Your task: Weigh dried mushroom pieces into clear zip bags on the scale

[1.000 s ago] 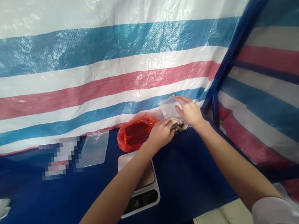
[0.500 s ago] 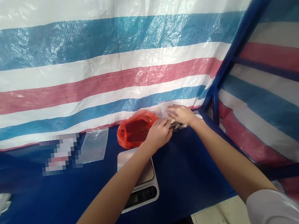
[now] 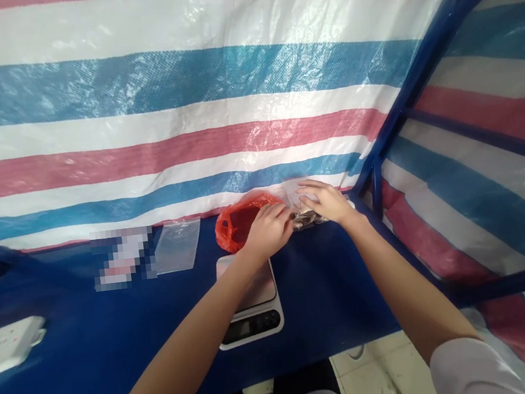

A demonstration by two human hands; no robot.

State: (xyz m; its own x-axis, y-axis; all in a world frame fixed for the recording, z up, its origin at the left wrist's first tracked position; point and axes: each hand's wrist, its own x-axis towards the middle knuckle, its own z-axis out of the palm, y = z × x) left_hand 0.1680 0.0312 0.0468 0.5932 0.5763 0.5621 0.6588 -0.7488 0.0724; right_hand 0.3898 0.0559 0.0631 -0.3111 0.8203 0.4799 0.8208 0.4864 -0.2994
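Note:
In the head view, my right hand (image 3: pixel 328 203) is at the upper part of a clear plastic bag (image 3: pixel 293 195), its fingers bent against the film. Small brownish, shiny pieces (image 3: pixel 307 218) lie in the lower part of that bag; their kind is too small to tell. My left hand (image 3: pixel 269 231) is just left of it, in front of the red plastic bag's right side, with fingers curled and their tips partly hidden. The red plastic bag (image 3: pixel 227 234) stands with its mouth wide. Below my left hand is a white kitchen scale (image 3: pixel 277 323), partly covered by my forearm.
A flat clear bag (image 3: pixel 179 247) and a blurred-out item (image 3: pixel 124 257) lie left on the blue table (image 3: pixel 139 325). A white power strip (image 3: pixel 11 346) is at the far left. Striped sheeting (image 3: pixel 141 128) hangs behind, and a blue frame bar (image 3: pixel 414 88) rises on the right.
My left hand has drawn slightly away from the clear bag, showing more of the pieces in it. My right hand stays at the bag. The camera view has shifted a little.

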